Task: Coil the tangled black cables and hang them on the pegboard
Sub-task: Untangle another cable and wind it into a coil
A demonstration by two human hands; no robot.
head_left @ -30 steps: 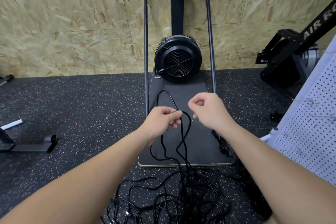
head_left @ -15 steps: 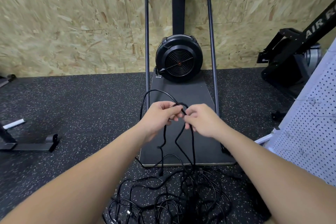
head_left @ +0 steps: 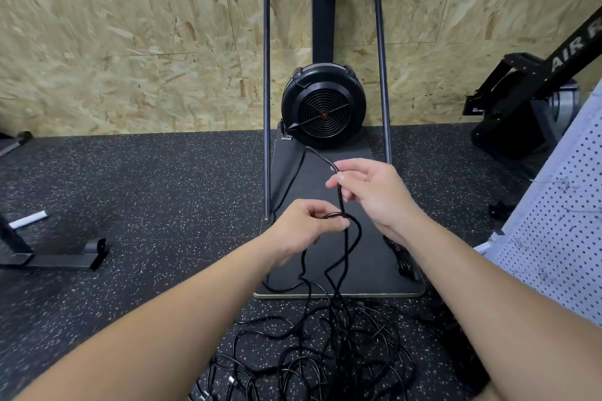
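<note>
Your left hand pinches the cable at mid-frame; your right hand, just above it, pinches the same strand. The strand runs upright between them, and the tangle lies below, bottom centre. The pegboard stands at the right edge, nearer your right hand.

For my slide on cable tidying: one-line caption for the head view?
Both hands, left and right, pinch a black cable lifted from the tangle on the gym floor.

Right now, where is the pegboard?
The white pegboard leans at the right edge of the head view, just right of the right hand, beside the rowing machine.
</note>
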